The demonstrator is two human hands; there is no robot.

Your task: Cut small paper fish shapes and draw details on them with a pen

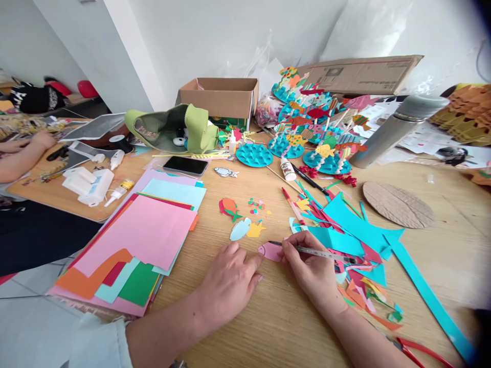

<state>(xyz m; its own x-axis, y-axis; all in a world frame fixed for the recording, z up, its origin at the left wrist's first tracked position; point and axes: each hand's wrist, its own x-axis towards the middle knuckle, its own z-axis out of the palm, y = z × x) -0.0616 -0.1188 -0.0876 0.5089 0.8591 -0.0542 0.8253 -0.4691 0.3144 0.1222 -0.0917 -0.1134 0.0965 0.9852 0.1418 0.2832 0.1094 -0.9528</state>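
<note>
A pink paper fish (271,251) lies on the table with a dark curved line and an eye drawn at its head end. My right hand (312,273) pinches a black pen (307,249), its tip on or just over the fish's upper edge. The thumb and fingers of this hand cover the fish's tail end. My left hand (230,278) rests palm down, fingers apart, an index fingertip by the fish's head. Just beyond are a pale blue fish (240,229), a yellow cutout (255,229) and overlapping red, orange and green cutouts (229,207).
Coloured paper sheets (141,230) are stacked at left, near a phone (185,165). Paper scraps (345,240) and red-handled scissors (416,350) lie at right. Farther back are finished fish models (318,128), a glue bottle (287,168) and a metal flask (395,133). Another person's hand (43,139) shows far left.
</note>
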